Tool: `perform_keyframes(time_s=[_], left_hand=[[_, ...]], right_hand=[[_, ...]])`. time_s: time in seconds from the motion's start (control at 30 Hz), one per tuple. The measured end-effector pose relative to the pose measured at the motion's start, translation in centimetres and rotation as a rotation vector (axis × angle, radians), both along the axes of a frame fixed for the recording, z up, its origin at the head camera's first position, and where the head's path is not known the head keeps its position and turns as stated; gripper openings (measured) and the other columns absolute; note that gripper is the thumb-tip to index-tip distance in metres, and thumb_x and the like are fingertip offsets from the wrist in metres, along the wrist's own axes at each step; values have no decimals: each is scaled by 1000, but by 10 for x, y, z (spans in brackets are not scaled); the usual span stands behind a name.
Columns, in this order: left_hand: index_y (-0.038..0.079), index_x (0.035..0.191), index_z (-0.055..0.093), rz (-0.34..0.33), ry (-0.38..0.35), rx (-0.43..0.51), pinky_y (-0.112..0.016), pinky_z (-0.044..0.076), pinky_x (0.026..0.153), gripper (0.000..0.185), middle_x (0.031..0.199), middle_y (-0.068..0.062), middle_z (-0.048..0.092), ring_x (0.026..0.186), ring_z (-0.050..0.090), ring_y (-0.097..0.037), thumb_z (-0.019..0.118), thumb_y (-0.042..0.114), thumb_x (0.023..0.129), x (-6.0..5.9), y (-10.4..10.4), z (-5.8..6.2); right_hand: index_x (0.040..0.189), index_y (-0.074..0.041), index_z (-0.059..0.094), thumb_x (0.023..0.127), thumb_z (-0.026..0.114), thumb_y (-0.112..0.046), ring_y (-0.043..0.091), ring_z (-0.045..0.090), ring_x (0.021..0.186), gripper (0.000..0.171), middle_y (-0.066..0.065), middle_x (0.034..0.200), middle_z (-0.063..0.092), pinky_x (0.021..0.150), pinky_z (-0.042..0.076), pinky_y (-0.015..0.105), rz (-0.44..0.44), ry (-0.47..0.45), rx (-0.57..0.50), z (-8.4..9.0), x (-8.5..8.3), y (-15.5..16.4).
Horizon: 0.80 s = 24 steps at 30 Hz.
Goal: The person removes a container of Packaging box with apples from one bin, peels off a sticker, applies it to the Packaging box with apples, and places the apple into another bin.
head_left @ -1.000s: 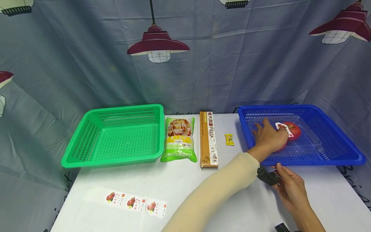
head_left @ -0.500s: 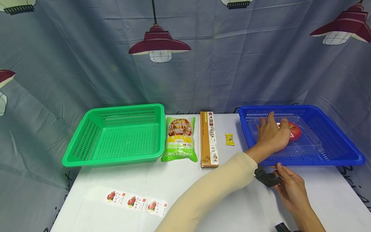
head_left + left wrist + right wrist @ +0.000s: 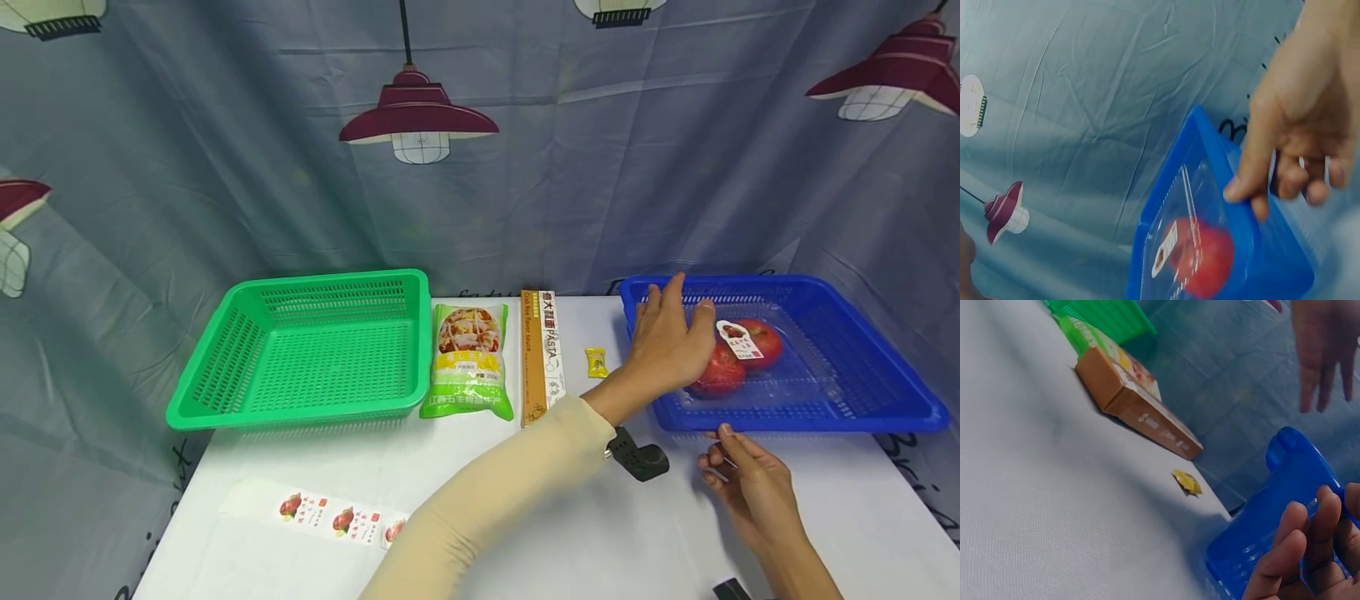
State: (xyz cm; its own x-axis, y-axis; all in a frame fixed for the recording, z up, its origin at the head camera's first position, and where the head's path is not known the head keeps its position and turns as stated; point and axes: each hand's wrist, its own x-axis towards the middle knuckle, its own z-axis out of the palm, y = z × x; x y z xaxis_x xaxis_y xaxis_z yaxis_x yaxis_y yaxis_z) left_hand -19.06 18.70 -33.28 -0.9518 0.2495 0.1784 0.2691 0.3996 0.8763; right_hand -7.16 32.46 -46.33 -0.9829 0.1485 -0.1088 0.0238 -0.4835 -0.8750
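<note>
1. The left hand (image 3: 667, 342) hovers with fingers (image 3: 1285, 181) spread and relaxed, holding nothing, over the blue basket's (image 3: 885, 417) left end.
2. The right hand (image 3: 750, 483) rests with loosely bent fingers (image 3: 1291, 550) touching the basket's near rim.
3. The packaged apples (image 3: 738, 354) lie inside the basket, at the surface's (image 3: 600, 533) far right corner.

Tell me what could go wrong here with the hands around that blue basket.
The left hand hovers open over the blue basket rim and might knock the clear apple pack or tip the basket. The right hand rests at its near edge and could nudge it. The left sleeve may sweep the sticker strip.
</note>
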Motion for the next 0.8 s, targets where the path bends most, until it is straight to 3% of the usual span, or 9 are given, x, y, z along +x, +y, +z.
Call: perform_keyframes(time_s=[0.2, 0.43, 0.6, 0.7, 0.8], left_hand=[[17, 153, 33, -40, 23, -34, -37, 15, 116, 55, 157, -12, 27, 145, 18, -27, 35, 40, 103, -2, -28, -5], [15, 155, 29, -89, 24, -36, -39, 14, 117, 56, 158, -5, 27, 146, 15, -21, 35, 38, 104, 1, -59, -17], [13, 155, 26, -126, 25, -36, -36, 10, 117, 57, 159, -7, 25, 147, 13, -19, 34, 37, 104, 5, -85, -26], [13, 155, 26, -123, 35, -54, -40, 13, 117, 56, 159, -13, 25, 147, 16, -24, 35, 36, 105, 5, -101, -30], [12, 155, 25, -106, 50, -91, -45, 14, 116, 56, 159, -17, 22, 146, 16, -30, 36, 35, 105, 2, -118, -34]], right_hand=[[99, 2, 73, 103, 53, -12, 18, 66, 70, 26, 6, 71, 60, 57, 52, 27, -3, 6, -9, -1, -1, 3], [98, 1, 74, 103, 52, -13, 19, 66, 69, 26, 6, 71, 60, 57, 52, 28, 6, 5, -29, 0, -3, 4], [98, -1, 74, 104, 51, -15, 17, 65, 70, 28, 5, 71, 60, 57, 52, 26, 12, 2, -20, 0, -2, 2], [100, -4, 74, 104, 51, -19, 15, 65, 71, 28, 3, 73, 62, 58, 52, 25, 41, -28, 72, -1, -2, -5], [106, -6, 73, 104, 52, -23, 14, 67, 75, 27, 1, 78, 64, 61, 53, 26, 103, -60, 252, -1, -5, -16]])
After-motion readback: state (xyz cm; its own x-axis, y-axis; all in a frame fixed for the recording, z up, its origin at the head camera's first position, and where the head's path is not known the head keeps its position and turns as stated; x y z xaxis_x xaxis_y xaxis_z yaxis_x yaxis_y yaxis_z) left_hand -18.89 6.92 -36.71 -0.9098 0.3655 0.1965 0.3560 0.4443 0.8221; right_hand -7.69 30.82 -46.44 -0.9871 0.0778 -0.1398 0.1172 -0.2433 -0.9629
